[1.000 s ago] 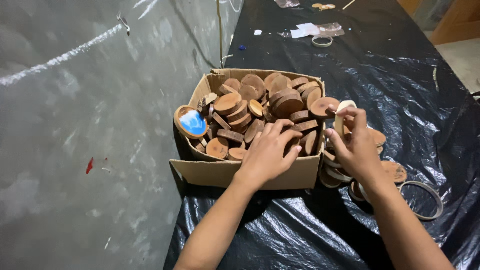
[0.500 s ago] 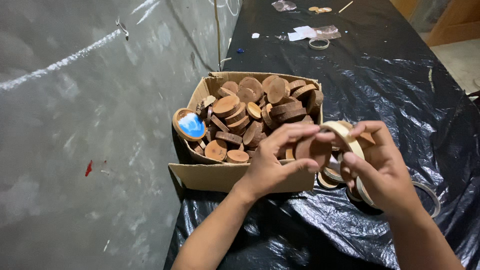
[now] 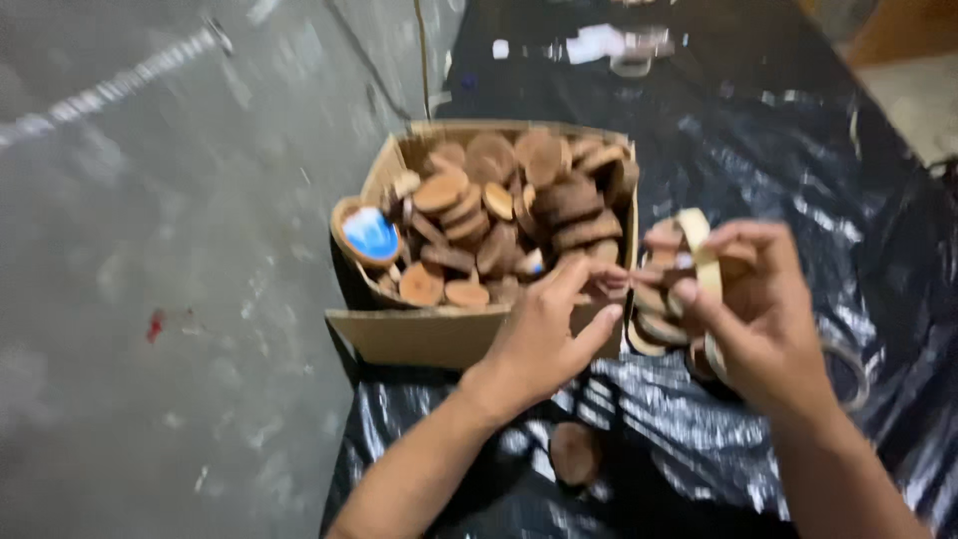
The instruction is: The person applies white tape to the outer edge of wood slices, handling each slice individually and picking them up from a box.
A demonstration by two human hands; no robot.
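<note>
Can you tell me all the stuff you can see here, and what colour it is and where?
cardboard box: one, tan, on the plastic sheet's left edge
wooden discs: many, brown, piled in the box
blue-faced disc: one, brown rim, at the box's left wall
stacked discs: a few, brown, right of the box
loose disc: one, brown, on the sheet near the arms
plastic sheet: one, black, over the table
floor: grey, left
tape roll: one, pale, in the right hand
left hand: at the box's near right corner
right hand: grips the tape roll
</note>
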